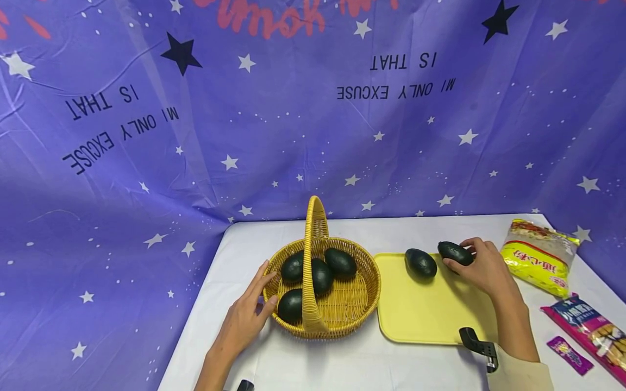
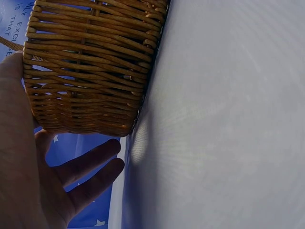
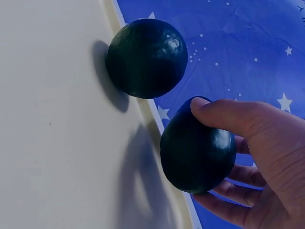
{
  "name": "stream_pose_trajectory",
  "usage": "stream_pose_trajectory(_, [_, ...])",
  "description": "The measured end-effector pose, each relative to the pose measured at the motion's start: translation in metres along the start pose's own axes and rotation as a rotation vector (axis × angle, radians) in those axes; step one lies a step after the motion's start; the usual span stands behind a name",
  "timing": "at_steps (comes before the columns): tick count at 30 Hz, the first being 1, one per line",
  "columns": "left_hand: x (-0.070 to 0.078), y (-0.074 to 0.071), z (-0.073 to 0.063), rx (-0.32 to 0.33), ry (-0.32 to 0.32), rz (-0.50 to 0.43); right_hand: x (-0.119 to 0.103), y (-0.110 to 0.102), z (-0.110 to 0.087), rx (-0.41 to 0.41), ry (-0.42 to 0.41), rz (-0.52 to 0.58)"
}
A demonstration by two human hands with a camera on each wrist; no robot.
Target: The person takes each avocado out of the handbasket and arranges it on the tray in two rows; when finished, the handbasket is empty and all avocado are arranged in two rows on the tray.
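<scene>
A dark green avocado (image 1: 455, 253) is pinched between the thumb and fingers of my right hand (image 1: 484, 269), above the far right part of the yellow tray (image 1: 430, 320). In the right wrist view this avocado (image 3: 198, 150) is lifted off the tray, its shadow falling beside it. Another avocado (image 1: 420, 264) lies on the tray just to the left. My left hand (image 1: 244, 320) touches the left rim of the wicker basket (image 1: 347, 307) with spread fingers; two straight fingers (image 2: 90, 162) stand apart from its wall. Several avocados (image 1: 340, 263) lie inside the basket, partly behind its upright handle.
To the right of the tray stand a yellow-and-clear food bag (image 1: 538, 258), a pink-and-blue snack packet (image 1: 592, 331) and a small purple packet (image 1: 569, 354). A white cloth covers the table (image 1: 342, 366). Behind hangs a purple star-patterned curtain (image 1: 303, 130).
</scene>
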State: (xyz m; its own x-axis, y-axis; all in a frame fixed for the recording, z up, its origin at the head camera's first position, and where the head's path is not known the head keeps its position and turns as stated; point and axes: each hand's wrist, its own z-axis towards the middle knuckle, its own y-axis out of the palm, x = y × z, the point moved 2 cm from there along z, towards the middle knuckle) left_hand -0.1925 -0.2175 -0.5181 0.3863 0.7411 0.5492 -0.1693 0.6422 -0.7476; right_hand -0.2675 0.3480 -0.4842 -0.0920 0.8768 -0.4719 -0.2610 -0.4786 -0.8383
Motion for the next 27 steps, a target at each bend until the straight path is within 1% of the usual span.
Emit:
stream_pose_trajectory(9, [0.0012, -0.0010, 0.0010, -0.003, -0.009, -0.001, 0.0037, 0.0027, -0.0008, -0.006, 0.002, -0.004])
stream_pose_trajectory(19, [0.0016, -0.0012, -0.0001, -0.006, -0.008, 0.009, 0.0065, 0.0045, -0.0023, -0.080, 0.051, -0.013])
stream_pose_trajectory(27, [0.0018, -0.0013, 0.0003, -0.008, -0.008, 0.011, 0.0063, 0.0030, -0.0032, -0.109, 0.070, -0.019])
